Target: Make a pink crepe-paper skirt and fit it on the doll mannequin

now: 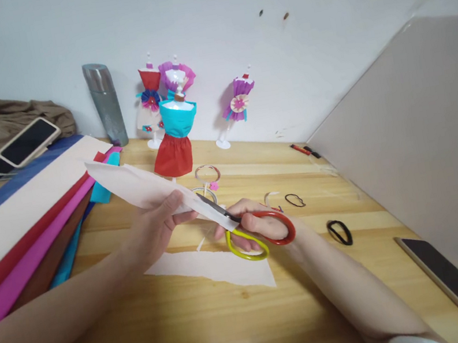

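A long pale strip of paper (138, 183) is pinched in my left hand (157, 227), its far end reaching up and left. My right hand (255, 222) grips scissors (283, 228) with one red and one yellow handle. The blades lie at the strip's right end, spread apart, with the paper between them. Below both hands, a second pale piece (223, 269) rests on the wooden table (238, 334). Thin white scraps lie just beyond the hands.
Coloured sheets (42, 238) fan across the left side. Behind stand a metal flask (107, 107) and several small dressed mannequins (179, 136). Rings, hair ties (339, 233) and a tablet-like device (453, 280) lie to the right, near a side wall. A phone (28, 142) rests on brown cloth.
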Demonstrator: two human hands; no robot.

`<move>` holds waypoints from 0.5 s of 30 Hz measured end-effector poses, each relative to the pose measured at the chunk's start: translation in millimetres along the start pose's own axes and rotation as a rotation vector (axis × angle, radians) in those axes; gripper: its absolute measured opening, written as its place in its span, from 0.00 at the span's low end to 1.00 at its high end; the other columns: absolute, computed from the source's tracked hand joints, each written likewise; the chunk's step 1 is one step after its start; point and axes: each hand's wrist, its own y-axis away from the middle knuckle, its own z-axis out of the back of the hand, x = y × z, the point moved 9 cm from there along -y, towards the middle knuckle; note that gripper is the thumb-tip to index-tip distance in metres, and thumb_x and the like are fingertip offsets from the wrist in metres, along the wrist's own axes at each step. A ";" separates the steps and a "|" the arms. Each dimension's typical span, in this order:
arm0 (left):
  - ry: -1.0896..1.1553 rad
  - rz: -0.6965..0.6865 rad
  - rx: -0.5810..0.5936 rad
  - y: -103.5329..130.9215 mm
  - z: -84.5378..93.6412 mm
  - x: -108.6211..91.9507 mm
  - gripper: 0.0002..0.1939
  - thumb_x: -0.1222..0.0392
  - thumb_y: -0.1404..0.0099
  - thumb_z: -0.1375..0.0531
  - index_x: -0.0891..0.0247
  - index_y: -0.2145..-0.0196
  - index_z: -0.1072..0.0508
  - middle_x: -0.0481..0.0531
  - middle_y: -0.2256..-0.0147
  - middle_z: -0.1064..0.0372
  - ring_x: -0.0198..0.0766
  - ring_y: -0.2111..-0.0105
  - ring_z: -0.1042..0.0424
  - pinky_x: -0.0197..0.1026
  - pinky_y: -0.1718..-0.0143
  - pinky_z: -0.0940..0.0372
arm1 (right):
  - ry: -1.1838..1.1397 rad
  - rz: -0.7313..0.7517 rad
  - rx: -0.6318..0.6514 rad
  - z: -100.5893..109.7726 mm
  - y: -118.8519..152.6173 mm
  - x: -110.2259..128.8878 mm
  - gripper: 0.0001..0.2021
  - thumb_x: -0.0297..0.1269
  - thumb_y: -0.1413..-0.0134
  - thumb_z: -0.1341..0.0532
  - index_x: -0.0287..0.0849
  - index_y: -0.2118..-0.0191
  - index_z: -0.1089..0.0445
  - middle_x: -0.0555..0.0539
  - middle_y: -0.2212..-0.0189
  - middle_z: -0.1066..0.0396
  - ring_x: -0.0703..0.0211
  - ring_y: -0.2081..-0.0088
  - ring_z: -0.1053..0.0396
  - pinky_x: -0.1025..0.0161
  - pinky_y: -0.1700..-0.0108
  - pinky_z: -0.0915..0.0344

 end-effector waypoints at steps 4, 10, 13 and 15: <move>0.014 0.002 0.005 0.0 -0.2 0.5 0.10 0.58 0.49 0.28 0.62 0.69 0.21 0.46 0.68 0.21 0.37 0.67 0.23 0.38 0.67 0.24 | -0.014 -0.040 -0.024 2.2 0.3 -3.8 0.32 0.60 0.43 0.41 0.28 0.57 0.25 0.52 0.83 0.37 0.71 0.85 0.44 0.72 0.83 0.45; 0.030 0.002 -0.027 0.2 1.0 -0.6 0.10 0.58 0.51 0.26 0.60 0.70 0.21 0.46 0.70 0.22 0.36 0.68 0.24 0.38 0.68 0.24 | 0.000 -0.043 -0.014 3.7 0.0 -4.6 0.30 0.59 0.44 0.39 0.29 0.59 0.25 0.53 0.84 0.38 0.72 0.86 0.45 0.73 0.84 0.47; 0.025 -0.004 -0.037 -0.2 1.3 -2.2 0.10 0.59 0.52 0.26 0.60 0.71 0.21 0.46 0.71 0.23 0.36 0.69 0.24 0.38 0.69 0.23 | -0.003 -0.042 -0.027 6.3 0.9 -6.5 0.31 0.60 0.44 0.40 0.30 0.57 0.25 0.53 0.83 0.37 0.72 0.86 0.45 0.73 0.84 0.47; 0.016 -0.008 -0.045 -0.5 2.3 -2.7 0.10 0.59 0.52 0.26 0.61 0.71 0.21 0.46 0.71 0.23 0.36 0.69 0.24 0.38 0.69 0.23 | 0.006 -0.042 -0.035 7.3 1.4 -6.9 0.32 0.61 0.43 0.42 0.30 0.57 0.25 0.53 0.83 0.37 0.72 0.86 0.45 0.72 0.84 0.47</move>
